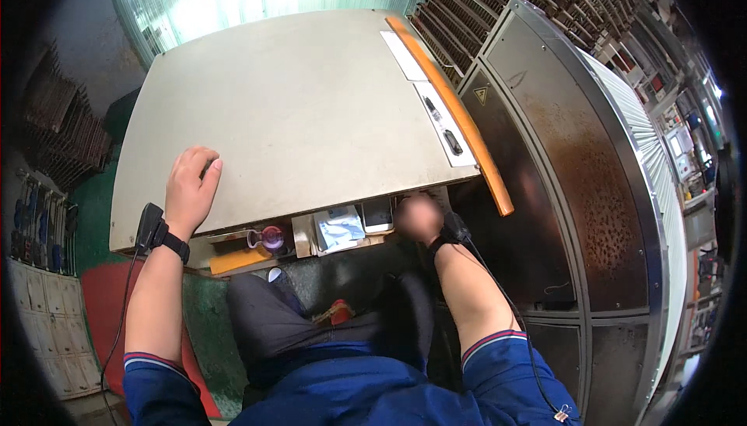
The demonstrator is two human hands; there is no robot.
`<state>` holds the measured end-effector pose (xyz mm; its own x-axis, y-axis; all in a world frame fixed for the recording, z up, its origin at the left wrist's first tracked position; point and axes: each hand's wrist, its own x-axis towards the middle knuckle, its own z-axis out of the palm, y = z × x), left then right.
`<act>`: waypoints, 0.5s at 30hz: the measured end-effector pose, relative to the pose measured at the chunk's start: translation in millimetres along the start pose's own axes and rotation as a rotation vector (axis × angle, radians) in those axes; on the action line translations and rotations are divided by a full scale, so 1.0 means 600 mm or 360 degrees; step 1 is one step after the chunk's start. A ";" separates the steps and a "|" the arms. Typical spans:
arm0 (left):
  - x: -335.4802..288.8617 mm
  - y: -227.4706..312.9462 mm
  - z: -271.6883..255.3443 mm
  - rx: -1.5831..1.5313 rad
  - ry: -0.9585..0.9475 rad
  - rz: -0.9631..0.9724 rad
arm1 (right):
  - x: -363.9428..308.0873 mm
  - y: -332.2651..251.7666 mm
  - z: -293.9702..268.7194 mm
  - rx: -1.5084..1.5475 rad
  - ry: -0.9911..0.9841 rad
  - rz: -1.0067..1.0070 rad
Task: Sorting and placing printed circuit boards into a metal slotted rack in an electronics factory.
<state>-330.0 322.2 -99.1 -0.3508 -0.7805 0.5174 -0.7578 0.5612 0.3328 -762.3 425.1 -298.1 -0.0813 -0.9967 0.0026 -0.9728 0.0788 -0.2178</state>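
Observation:
My left hand [191, 186] rests on the left front part of a pale grey tabletop [288, 99], its fingers loosely bent and the thumb apart from them. A dark patch shows between thumb and forefinger, and I see nothing plainly held. Smeared by blur, my right hand [419, 217] is at the right end of the open shelf under the table's front edge. Its fingers cannot be made out. Just left of it in the shelf lie a dark flat rectangular thing [378, 213] and a blue-and-white packet [340, 227] on papers.
The shelf also holds a purplish clear cup [270, 239] and a yellow-orange piece [240, 259]. An orange strip [455, 115] edges the table's right side, beside a black pen-like tool [442, 124] on white paper. A metal cabinet [576, 154] stands close at right.

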 end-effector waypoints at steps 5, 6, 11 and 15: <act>-0.001 -0.003 0.001 0.0003 0.0002 0.0008 | 0.003 -0.008 0.005 0.0027 0.0014 0.0037; -0.001 -0.002 0.002 0.0007 -0.0007 0.0009 | 0.002 -0.009 0.004 0.0034 0.0027 0.0083; -0.002 -0.008 0.000 0.0018 -0.0014 0.0003 | -0.018 0.000 -0.026 0.0226 0.0017 -0.0066; -0.001 -0.004 0.002 0.0008 -0.0033 -0.0039 | -0.081 -0.002 -0.049 0.0248 0.0113 -0.0243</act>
<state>-328.9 320.8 -101.0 -0.3437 -0.7996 0.4925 -0.7692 0.5405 0.3409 -763.2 473.8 -269.5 0.0441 -0.9924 0.1146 -0.9301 -0.0827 -0.3580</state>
